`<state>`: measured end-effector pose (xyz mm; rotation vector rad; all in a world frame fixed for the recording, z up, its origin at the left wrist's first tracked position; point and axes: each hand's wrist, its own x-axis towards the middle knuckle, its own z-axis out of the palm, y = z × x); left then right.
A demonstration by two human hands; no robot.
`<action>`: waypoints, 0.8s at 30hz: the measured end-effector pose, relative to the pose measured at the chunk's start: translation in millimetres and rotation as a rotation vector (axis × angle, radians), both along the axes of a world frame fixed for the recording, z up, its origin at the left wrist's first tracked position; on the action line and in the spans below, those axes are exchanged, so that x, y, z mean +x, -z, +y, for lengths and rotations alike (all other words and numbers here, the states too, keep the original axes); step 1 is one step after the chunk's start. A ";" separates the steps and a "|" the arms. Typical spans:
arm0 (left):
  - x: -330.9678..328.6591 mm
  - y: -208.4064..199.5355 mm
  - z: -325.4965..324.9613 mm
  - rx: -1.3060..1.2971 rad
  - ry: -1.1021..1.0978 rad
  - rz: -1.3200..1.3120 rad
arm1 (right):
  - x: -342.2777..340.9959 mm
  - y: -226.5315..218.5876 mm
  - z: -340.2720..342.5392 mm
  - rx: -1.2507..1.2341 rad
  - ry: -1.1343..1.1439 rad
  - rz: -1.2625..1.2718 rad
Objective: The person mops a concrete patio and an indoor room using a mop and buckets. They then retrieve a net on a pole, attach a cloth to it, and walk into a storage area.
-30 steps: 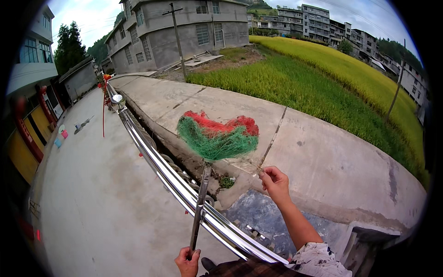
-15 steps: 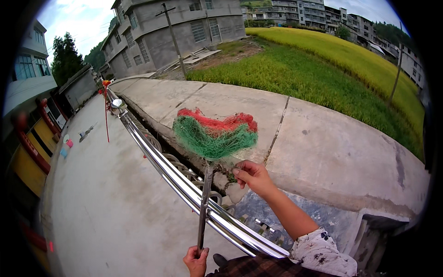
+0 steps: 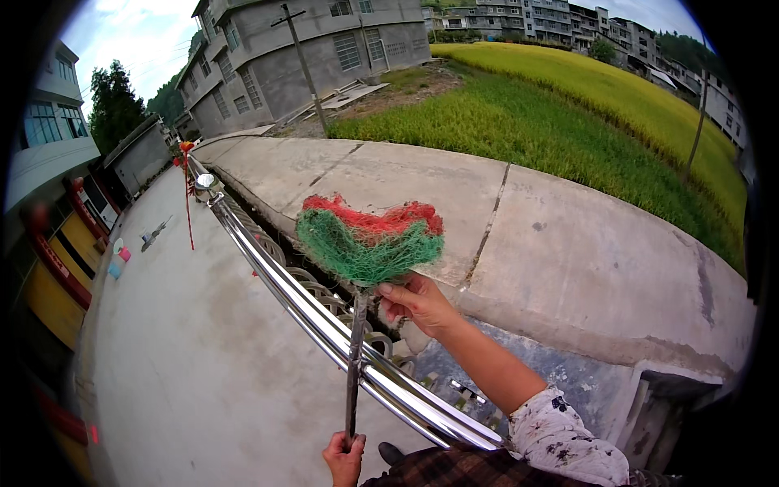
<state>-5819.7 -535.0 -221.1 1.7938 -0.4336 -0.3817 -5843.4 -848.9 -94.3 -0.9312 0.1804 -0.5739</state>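
A broom is held upside down, its wide head of green and red plastic bristles (image 3: 369,247) raised, the strands tangled with dry debris. Its dark handle (image 3: 355,369) slants slightly and crosses in front of the metal railing. My left hand (image 3: 345,458) is closed round the handle at the lower edge of the view. My right hand (image 3: 414,300) is at the lower edge of the green bristles, just right of where they meet the handle. Its thumb and fingers are pinched together there; what they grip is too small to make out.
A shiny metal railing (image 3: 304,312) runs diagonally behind the handle, with a ditch along its far side. Beyond lies a concrete road (image 3: 568,252) beside a green field (image 3: 503,122). Left of the railing is a concrete yard (image 3: 187,349) with small buckets (image 3: 115,268) near a building.
My right hand has moved left and slightly up, from beside the broom head to its bristles' lower edge. The broom head has shifted slightly left; my left hand keeps its grip.
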 end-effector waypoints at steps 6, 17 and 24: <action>5.7 -12.0 5.5 -0.123 0.143 0.146 | -6.5 25.6 0.2 0.011 -0.028 0.028; 1.2 -25.4 -3.1 0.085 0.030 -0.336 | -61.0 25.4 8.6 -0.447 0.269 0.233; -7.3 -33.0 -10.6 0.108 -0.021 -0.491 | -7.4 -23.7 27.2 -0.099 0.184 0.062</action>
